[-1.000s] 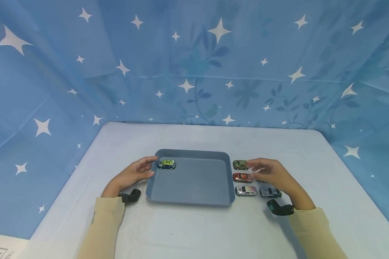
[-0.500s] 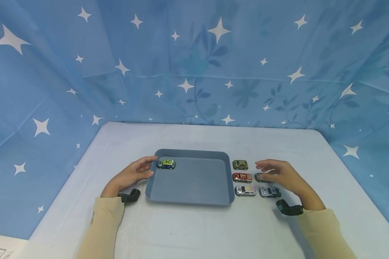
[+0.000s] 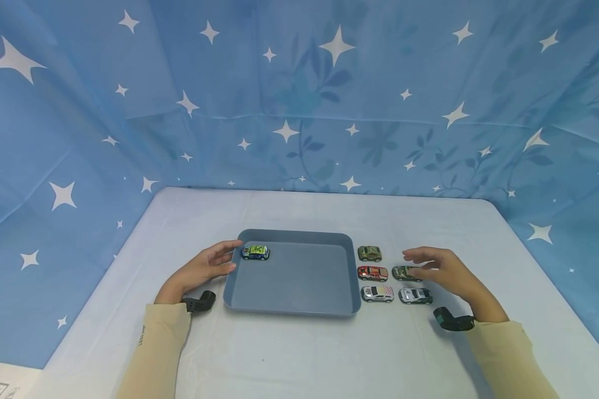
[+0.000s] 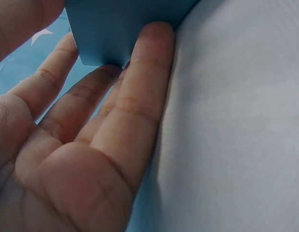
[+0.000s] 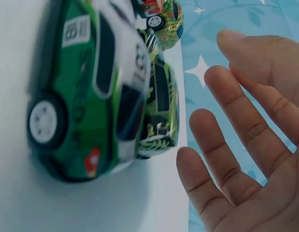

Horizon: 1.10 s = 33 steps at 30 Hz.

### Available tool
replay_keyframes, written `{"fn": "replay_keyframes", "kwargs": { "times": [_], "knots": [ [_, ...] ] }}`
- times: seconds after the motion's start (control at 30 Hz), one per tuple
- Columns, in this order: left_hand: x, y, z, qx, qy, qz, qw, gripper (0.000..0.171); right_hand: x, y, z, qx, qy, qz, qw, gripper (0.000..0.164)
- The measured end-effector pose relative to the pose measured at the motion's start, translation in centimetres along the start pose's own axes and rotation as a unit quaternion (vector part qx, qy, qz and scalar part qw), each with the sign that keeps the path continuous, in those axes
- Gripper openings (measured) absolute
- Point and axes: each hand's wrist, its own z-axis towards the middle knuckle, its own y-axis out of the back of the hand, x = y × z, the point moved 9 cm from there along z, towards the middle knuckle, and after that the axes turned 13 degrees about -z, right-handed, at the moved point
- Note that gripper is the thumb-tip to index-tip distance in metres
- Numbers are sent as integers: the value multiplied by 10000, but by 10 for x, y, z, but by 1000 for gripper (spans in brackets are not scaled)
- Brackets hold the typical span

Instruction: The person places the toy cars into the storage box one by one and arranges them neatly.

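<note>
My left hand (image 3: 204, 269) touches the left wall of a grey-blue tray (image 3: 294, 314) with fairly straight fingers; the left wrist view shows fingertips against the tray's outer side. In the tray's far left corner sits a yellow-green and blue toy car (image 3: 255, 252). My right hand (image 3: 444, 271), fingers relaxed and holding nothing, hovers by a dark camouflage toy car (image 3: 403, 273) and hides its right end. Around it stand a green camouflage car (image 3: 369, 254), a red car (image 3: 372, 273), a white patterned car (image 3: 377, 293) and a silver-green car (image 5: 81, 96).
The toy cars stand in rows just right of the tray on a white-covered table (image 3: 299, 354). A blue star-patterned curtain (image 3: 259, 88) hangs behind and at both sides. Printed paper or card (image 3: 5, 382) shows at the lower left corner.
My right hand has moved right, away from the red and green camouflage cars, uncovering the dark camouflage car. The left hand stays at the tray.
</note>
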Motion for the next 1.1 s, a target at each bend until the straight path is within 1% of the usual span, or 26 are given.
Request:
{"fn": "replay_keyframes", "kwargs": {
  "times": [0.1,0.23,0.47,0.63,0.87,1.1],
  "knots": [
    [1,0,0,-9,15,-15,10000,69,-5,-2,0,64,-50,-41,10000,37],
    [3,0,0,-21,63,-28,10000,69,-14,-8,1,251,-127,-81,9996,38],
    [3,-1,0,-13,91,-57,9999,71,-25,-15,1,493,-258,-103,9984,45],
    [2,-1,0,-13,73,-47,10000,70,-31,-17,2,566,-359,-214,9975,47],
    [3,0,1,-5,73,-39,10000,70,-31,-16,4,631,-660,-430,9949,39],
    [2,2,0,-31,81,14,10000,71,-21,-9,4,605,-562,-559,9950,38]
  ]
}}
